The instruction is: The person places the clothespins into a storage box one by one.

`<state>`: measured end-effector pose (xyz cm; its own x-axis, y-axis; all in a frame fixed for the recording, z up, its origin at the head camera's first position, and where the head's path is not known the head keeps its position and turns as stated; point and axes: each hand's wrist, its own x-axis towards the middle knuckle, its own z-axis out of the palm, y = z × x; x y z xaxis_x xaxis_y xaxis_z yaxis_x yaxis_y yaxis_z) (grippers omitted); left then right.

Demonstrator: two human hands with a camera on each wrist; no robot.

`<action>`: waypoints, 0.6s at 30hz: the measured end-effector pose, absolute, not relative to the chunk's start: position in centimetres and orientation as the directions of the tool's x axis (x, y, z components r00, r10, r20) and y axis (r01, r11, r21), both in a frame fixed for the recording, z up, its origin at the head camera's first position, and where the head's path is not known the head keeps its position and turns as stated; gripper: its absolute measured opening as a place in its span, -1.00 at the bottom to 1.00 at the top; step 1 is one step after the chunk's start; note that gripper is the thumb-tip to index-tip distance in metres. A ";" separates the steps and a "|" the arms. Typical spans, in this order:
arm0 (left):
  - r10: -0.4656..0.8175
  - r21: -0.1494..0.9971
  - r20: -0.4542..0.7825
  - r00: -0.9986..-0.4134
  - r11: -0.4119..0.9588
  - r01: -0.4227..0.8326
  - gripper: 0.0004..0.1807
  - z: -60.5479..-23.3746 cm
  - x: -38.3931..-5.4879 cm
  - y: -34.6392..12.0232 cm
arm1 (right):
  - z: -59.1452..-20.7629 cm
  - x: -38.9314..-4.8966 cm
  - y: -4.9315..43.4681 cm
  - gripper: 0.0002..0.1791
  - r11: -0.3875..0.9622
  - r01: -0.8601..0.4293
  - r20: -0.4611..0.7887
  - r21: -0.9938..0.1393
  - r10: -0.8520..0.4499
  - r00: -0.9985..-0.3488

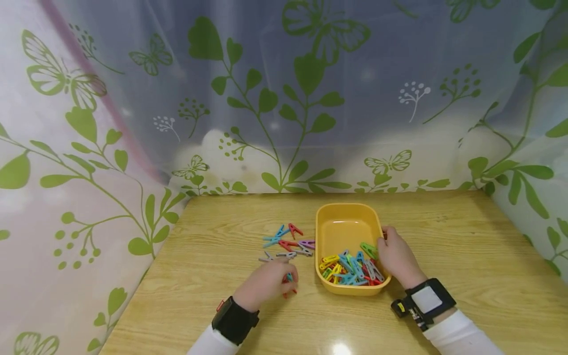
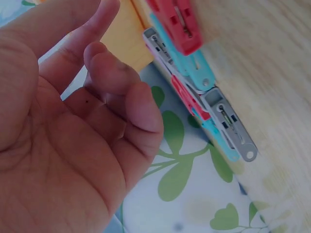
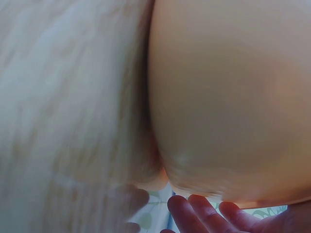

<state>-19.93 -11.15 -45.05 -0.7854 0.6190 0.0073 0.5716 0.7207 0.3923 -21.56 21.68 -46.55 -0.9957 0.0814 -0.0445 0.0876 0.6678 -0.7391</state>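
A yellow plastic tub (image 1: 348, 231) stands on the table, with a heap of mixed-colour clothespins (image 1: 352, 268) at its near end. My right hand (image 1: 399, 256) grips the tub's right rim; in the right wrist view its fingers (image 3: 209, 213) show by the outer wall. Left of the tub my left hand (image 1: 266, 283) hovers low with loosely bent fingers, nothing visible between them. Close by its fingertips lie a turquoise clothespin (image 1: 290, 277) and a red one, partly hidden. Just beyond it lie several loose clothespins, including grey ones (image 1: 286, 254) and a purple one (image 1: 307, 243).
The wooden table (image 1: 443, 236) reaches back to a printed curtain (image 1: 275, 123) with green leaves and butterflies. More curtain hangs on both sides. A black strap with a camera sits on each wrist.
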 end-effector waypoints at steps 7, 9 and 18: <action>0.628 0.350 -0.004 -0.778 0.730 0.587 -0.82 -45.7 -19.7 -11.3 | -46.5 -21.6 21.6 -0.41 0.671 0.091 -0.048 -0.736 0.083 -0.995; 0.623 0.332 -0.003 -0.782 0.738 0.587 -0.79 -45.8 -19.7 -11.3 | -46.5 -21.6 21.6 -0.41 0.670 0.090 -0.046 -0.737 0.083 -0.995; 0.604 0.274 -0.001 -0.797 0.766 0.581 -0.74 -46.3 -19.8 -10.9 | -46.5 -21.6 21.7 -0.40 0.667 0.103 -0.065 -0.738 0.082 -0.995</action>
<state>-19.76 -10.85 -46.34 -0.7966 0.6045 -0.0015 0.5810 0.7663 0.2743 -21.57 21.71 -46.48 -0.9945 0.0823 -0.0648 0.1032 0.6672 -0.7377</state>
